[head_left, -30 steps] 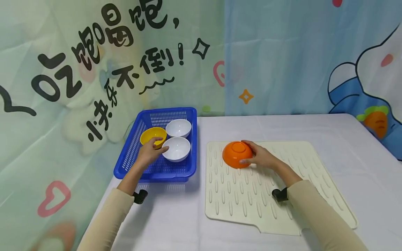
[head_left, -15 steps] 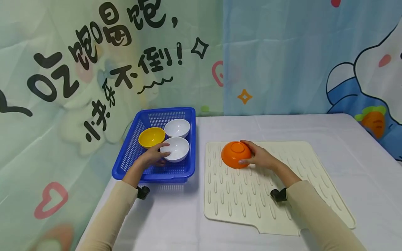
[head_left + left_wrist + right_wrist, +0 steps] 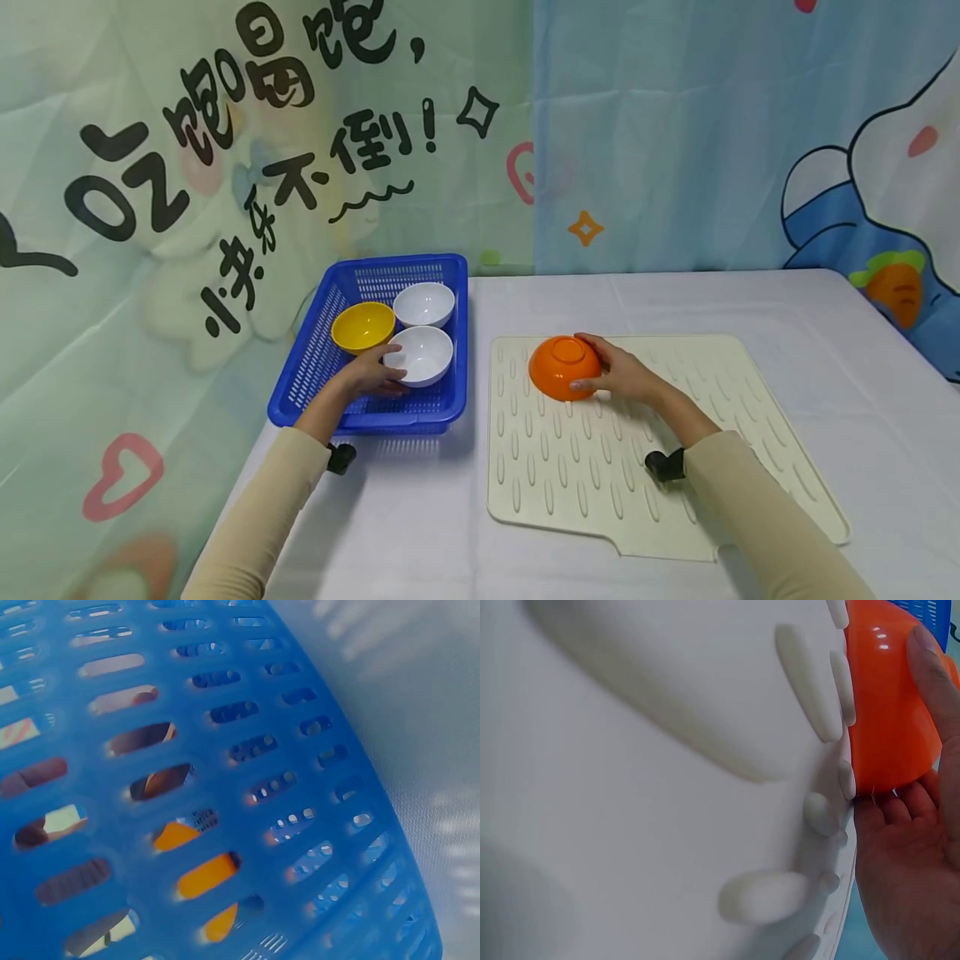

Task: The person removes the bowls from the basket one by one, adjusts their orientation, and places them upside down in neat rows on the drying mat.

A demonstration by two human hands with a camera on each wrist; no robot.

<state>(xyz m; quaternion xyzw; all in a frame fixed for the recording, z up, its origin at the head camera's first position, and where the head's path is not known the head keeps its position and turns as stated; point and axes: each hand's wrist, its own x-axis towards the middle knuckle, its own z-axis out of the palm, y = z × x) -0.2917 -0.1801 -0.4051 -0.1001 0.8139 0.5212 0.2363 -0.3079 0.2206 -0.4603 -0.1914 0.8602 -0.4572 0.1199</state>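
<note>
In the head view my left hand (image 3: pixel 367 373) reaches into the blue basket (image 3: pixel 459 392) and grips the near white bowl (image 3: pixel 423 354) at its left rim, with some fingers out of sight. Behind it are a yellow bowl (image 3: pixel 363 327) and a second white bowl (image 3: pixel 424 303), all upright. An orange bowl (image 3: pixel 553 367) lies upside down on the cream ridged mat (image 3: pixel 570 500). My right hand (image 3: pixel 624 375) holds its right side. In the right wrist view the thumb lies along the orange bowl (image 3: pixel 892 697) and the other fingers are at its edge.
The basket wall (image 3: pixel 247 780) fills most of the left wrist view, with yellow patches showing through its slots. A white cloth (image 3: pixel 420 517) covers the table. A printed curtain (image 3: pixel 675 142) hangs behind it. The mat has a raised rim and a notched front edge.
My left hand has moved from over the yellow bowl down and slightly right to the near white bowl's rim. My right hand and the orange bowl have stayed in place.
</note>
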